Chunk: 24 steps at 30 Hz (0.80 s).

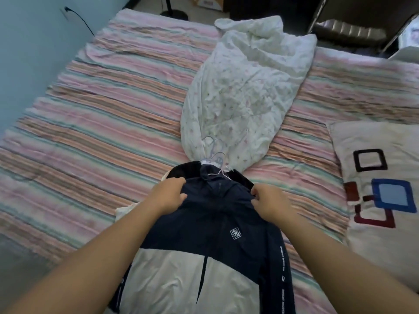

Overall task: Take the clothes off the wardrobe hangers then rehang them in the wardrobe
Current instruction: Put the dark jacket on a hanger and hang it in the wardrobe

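Observation:
A navy and white jacket (pixel 210 241) lies front up on the striped bed (pixel 102 123), on top of other garments. Thin wire hanger hooks (pixel 215 155) stick out past its collar. My left hand (pixel 169 196) grips the jacket's left shoulder, fingers curled into the fabric. At the right shoulder, my right hand (pixel 269 202) pinches the cloth the same way. A black garment edge (pixel 181 168) and a pale one (pixel 122 211) peek out from under the jacket.
A crumpled white floral quilt (pixel 244 87) lies across the bed beyond the hangers. A pillow (pixel 374 189) with coloured squares sits at the right. A blue wall (pixel 27 53) runs along the left, and a chair (pixel 349 30) stands past the bed.

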Available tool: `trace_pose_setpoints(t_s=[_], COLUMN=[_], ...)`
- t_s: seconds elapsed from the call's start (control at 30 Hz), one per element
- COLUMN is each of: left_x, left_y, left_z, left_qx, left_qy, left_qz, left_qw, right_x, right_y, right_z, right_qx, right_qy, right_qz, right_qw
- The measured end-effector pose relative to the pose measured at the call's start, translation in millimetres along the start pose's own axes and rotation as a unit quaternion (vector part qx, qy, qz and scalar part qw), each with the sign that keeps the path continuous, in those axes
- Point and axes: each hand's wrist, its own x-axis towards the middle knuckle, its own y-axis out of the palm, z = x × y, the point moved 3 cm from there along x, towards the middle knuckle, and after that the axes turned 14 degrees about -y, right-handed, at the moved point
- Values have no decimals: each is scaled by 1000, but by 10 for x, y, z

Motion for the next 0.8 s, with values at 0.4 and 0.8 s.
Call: trace_pose_setpoints(t_s=[0.4, 0.8], left_x=[1109, 1505], left_y=[1048, 1139], left_z=[-216, -55], left_qx=[90, -29], left_qy=[1, -44], left_qz=[22, -16], left_qw=[996, 999], right_x=[715, 946], right_y=[1159, 1402], right_z=[-697, -845], right_qx=[-14, 51], right_qy=[11, 55], right_qz=[35, -21], right_qw=[999, 997])
